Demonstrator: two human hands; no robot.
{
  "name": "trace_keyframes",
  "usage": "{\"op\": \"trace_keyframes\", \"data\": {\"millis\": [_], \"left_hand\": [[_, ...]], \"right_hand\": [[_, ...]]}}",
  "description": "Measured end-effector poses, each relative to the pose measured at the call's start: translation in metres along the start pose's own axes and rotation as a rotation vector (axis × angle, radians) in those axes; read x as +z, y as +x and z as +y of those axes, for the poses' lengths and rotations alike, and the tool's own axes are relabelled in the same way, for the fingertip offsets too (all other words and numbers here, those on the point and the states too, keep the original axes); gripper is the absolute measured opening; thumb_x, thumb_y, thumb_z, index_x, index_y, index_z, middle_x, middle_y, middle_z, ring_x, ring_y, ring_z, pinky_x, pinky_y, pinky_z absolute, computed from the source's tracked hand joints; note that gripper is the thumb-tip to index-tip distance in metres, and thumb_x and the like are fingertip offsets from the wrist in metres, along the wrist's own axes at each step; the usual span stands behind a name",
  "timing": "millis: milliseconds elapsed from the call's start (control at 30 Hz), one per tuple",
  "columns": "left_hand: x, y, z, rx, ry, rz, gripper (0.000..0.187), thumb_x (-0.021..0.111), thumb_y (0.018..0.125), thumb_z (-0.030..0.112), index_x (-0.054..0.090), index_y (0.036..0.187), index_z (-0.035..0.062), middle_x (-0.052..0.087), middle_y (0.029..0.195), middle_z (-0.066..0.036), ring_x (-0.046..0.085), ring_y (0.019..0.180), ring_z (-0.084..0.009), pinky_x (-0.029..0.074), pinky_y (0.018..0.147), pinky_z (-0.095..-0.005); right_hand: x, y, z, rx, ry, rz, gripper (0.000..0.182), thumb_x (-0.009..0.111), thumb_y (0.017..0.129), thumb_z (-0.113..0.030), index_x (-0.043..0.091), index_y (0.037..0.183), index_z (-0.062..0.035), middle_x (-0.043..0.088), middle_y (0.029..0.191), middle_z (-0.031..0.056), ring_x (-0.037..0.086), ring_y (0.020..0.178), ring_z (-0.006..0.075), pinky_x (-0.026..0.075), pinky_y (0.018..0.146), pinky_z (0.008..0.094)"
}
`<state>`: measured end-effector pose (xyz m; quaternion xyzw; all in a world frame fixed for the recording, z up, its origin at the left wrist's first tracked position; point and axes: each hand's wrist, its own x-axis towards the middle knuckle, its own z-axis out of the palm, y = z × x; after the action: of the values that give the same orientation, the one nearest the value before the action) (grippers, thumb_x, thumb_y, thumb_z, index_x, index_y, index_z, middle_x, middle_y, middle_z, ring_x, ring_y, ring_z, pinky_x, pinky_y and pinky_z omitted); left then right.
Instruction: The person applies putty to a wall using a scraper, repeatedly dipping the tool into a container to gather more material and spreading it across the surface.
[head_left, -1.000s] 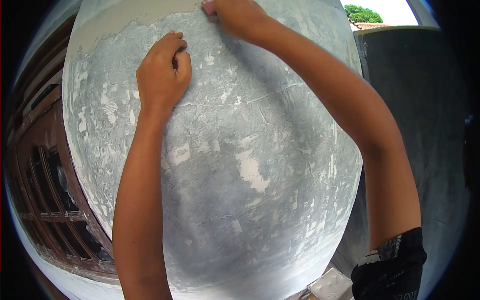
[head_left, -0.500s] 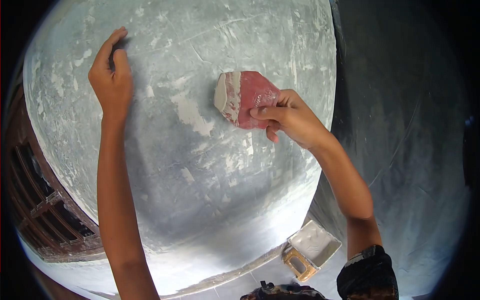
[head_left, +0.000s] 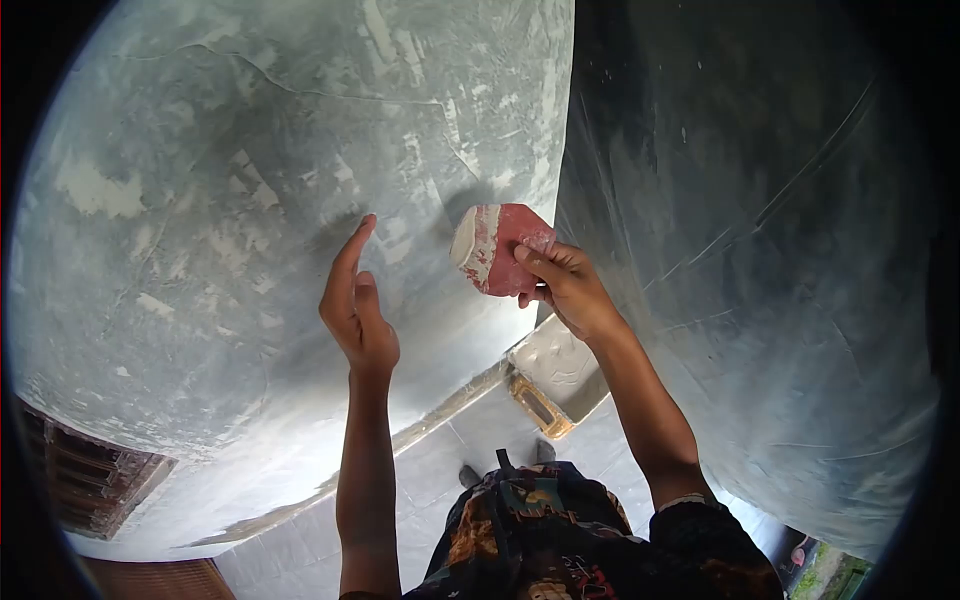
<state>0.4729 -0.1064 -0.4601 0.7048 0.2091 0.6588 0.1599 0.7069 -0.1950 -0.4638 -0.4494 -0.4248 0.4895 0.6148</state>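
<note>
**Scraper drawn down the wall toward the corner**

The right hand [head_left: 565, 285] had come a long way down the grey skimmed wall [head_left: 200, 200]. A second before, it was pressed high against the bare strip at the top of the coat; half a second before, it held the red scraper [head_left: 495, 250] at mid-height; now the scraper sat lower and close to the corner where the lit wall met the dark side wall [head_left: 760, 200]. Thumb and fingers were pinched on the scraper's red back, and its white, paste-smeared edge faced the wall (whether the edge was actually touching the surface could not be told).

The left hand [head_left: 355, 305] had changed too. Earlier it was braced flat on the wall, above and left of the scraper. Now it stood left of the scraper, just off the surface, holding nothing, with the index finger raised toward the wall and the other fingers loosely curled.

The view had tipped downward with the stroke. Below the scraper, on the tiled floor [head_left: 300, 545] at the foot of the corner, lay a tray of white paste [head_left: 560, 375] with a yellow rim.

Judging from this, one downward pass was at or near its end: the scraper was close above the tray, and the patchy white spots left of the scraper remained unsmoothed.
</note>
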Motion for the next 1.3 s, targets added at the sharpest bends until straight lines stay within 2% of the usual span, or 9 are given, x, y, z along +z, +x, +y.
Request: {"op": "trace_keyframes", "data": {"millis": [200, 333, 500, 633, 800, 967, 1067, 1200, 1300], "left_hand": [[0.08, -0.102, -0.023, -0.48, -0.058, -0.145, 0.05, 0.041, 0.107, 0.033, 0.062, 0.137, -0.0016, 0.067, 0.132, -0.022, 0.063, 0.125, -0.028, 0.045, 0.107, -0.0399], [0.112, -0.156, -0.055, -0.564, -0.059, -0.213, 0.055, 0.04, 0.109, 0.04, 0.06, 0.138, -0.0026, 0.065, 0.136, -0.023, 0.059, 0.131, -0.0324, 0.039, 0.113, -0.0441], [0.139, -0.202, -0.08, -0.723, -0.004, -0.353, 0.048, 0.045, 0.106, 0.029, 0.058, 0.14, -0.0023, 0.063, 0.139, -0.023, 0.057, 0.134, -0.0377, 0.039, 0.115, -0.0452], [0.155, -0.239, -0.096, -0.824, 0.035, -0.458, 0.043, 0.04, 0.108, 0.021, 0.057, 0.139, -0.0029, 0.063, 0.139, -0.021, 0.056, 0.136, -0.031, 0.037, 0.116, -0.0408], [0.152, -0.294, -0.119, -0.898, 0.064, -0.482, 0.041, 0.044, 0.106, 0.02, 0.059, 0.136, -0.0027, 0.065, 0.134, -0.024, 0.06, 0.13, -0.0374, 0.042, 0.112, -0.0435], [0.142, -0.356, -0.137, -1.019, 0.083, -0.511, 0.041, 0.044, 0.106, 0.021, 0.059, 0.136, -0.0038, 0.065, 0.134, -0.025, 0.06, 0.13, -0.0365, 0.042, 0.112, -0.0425], [0.135, -0.382, -0.141, -1.103, 0.087, -0.548, 0.041, 0.042, 0.107, 0.02, 0.059, 0.135, -0.0048, 0.065, 0.134, -0.025, 0.06, 0.13, -0.0367, 0.042, 0.112, -0.042], [0.124, -0.409, -0.136, -1.16, 0.101, -0.581, 0.04, 0.042, 0.107, 0.019, 0.059, 0.135, -0.005, 0.066, 0.133, -0.024, 0.061, 0.13, -0.0365, 0.042, 0.112, -0.0417], [0.115, -0.427, -0.134, -1.204, 0.096, -0.625, 0.045, 0.039, 0.11, 0.025, 0.057, 0.138, -0.0051, 0.067, 0.134, -0.022, 0.061, 0.129, -0.029, 0.04, 0.112, -0.0373]], "right_hand": [[-0.094, -0.011, 0.076, 0.209, 0.04, 0.162, 0.028, 0.069, 0.1, -0.021, 0.07, 0.107, 0.006, 0.069, 0.09, 0.009, 0.069, 0.081, 0.013, 0.066, 0.072, 0.0288], [-0.133, -0.016, 0.139, 0.328, -0.024, 0.248, 0.024, 0.073, 0.096, -0.015, 0.068, 0.101, 0.0081, 0.07, 0.093, 0.0116, 0.071, 0.083, 0.0153, 0.066, 0.075, 0.0308], [-0.157, -0.02, 0.2, 0.455, 0.021, 0.29, 0.026, 0.071, 0.098, -0.018, 0.067, 0.109, 0.0047, 0.071, 0.098, 0.01, 0.07, 0.088, 0.0158, 0.064, 0.081, 0.0327], [-0.181, -0.023, 0.253, 0.539, 0.045, 0.314, 0.027, 0.068, 0.099, -0.019, 0.067, 0.114, 0.0034, 0.072, 0.1, 0.0098, 0.07, 0.09, 0.0164, 0.064, 0.081, 0.0321], [-0.207, -0.044, 0.356, 0.564, -0.254, 0.299, 0.028, 0.07, 0.091, -0.02, 0.069, 0.095, 0.0076, 0.072, 0.087, 0.0157, 0.074, 0.073, 0.0207, 0.06, 0.059, 0.0379], [-0.213, -0.069, 0.448, 0.606, -0.647, 0.3, 0.021, 0.07, 0.081, -0.016, 0.068, 0.078, 0.0045, 0.068, 0.067, 0.0184, 0.073, 0.072, 0.0335, 0.057, 0.068, 0.0433], [-0.202, -0.071, 0.488, 0.588, -1.065, 0.174, 0.017, 0.065, 0.082, -0.015, 0.07, 0.082, 0.002, 0.071, 0.084, 0.0224, 0.071, 0.084, 0.0407, 0.057, 0.077, 0.0496], [-0.182, -0.066, 0.524, 0.648, -1.179, 0.098, 0.02, 0.059, 0.09, -0.008, 0.071, 0.104, -0.0012, 0.071, 0.109, 0.021, 0.07, 0.098, 0.0396, 0.058, 0.087, 0.05], [-0.168, -0.058, 0.548, 0.616, -1.202, 0.129, 0.021, 0.057, 0.091, -0.005, 0.071, 0.106, 0.0006, 0.071, 0.11, 0.0201, 0.07, 0.101, 0.0387, 0.058, 0.089, 0.0502]]}}
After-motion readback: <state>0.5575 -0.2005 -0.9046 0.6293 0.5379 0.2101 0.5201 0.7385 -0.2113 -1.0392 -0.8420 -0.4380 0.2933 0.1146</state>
